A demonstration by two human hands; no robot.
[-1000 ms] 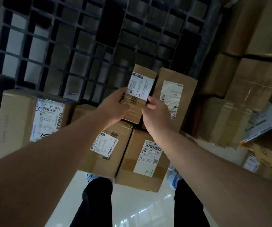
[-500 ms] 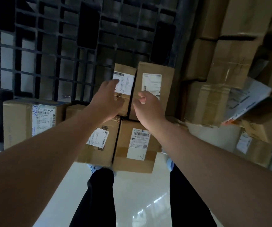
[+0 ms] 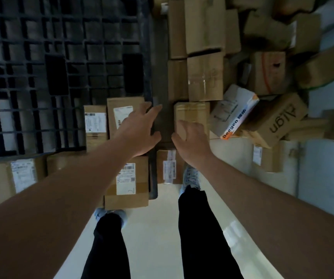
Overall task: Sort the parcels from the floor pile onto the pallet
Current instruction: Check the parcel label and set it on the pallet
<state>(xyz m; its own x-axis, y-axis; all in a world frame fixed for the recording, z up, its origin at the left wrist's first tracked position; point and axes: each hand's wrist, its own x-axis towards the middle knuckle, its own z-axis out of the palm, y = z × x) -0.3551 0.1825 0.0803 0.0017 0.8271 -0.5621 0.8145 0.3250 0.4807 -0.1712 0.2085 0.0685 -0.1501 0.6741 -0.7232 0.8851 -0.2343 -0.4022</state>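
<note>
Now both hands are empty and spread, swinging from the pallet (image 3: 65, 63) toward the floor pile (image 3: 206, 77); I judge this the reach for another parcel. The left hand (image 3: 140, 129) hangs with fingers straight and apart over the pallet's right edge, above the two labelled parcels (image 3: 95, 125) that stand side by side on the grid. The right hand (image 3: 192, 141) has loosely bent, open fingers in front of a plain brown box (image 3: 192, 111) at the near edge of the pile; whether it touches the box I cannot tell.

Nearer on the pallet, three more labelled boxes lie in a row, one at the left (image 3: 11, 176) and one partly under the left forearm (image 3: 129, 182). Most of the grid is bare.

The next move likely calls for both hands to clamp the brown box at its sides and carry it left over the pallet's rim. A white box with orange print (image 3: 234, 113) leans against its right side and could tip when it is pulled. A small parcel (image 3: 169, 166) sits by the right shoe (image 3: 191, 176), close underfoot.
</note>
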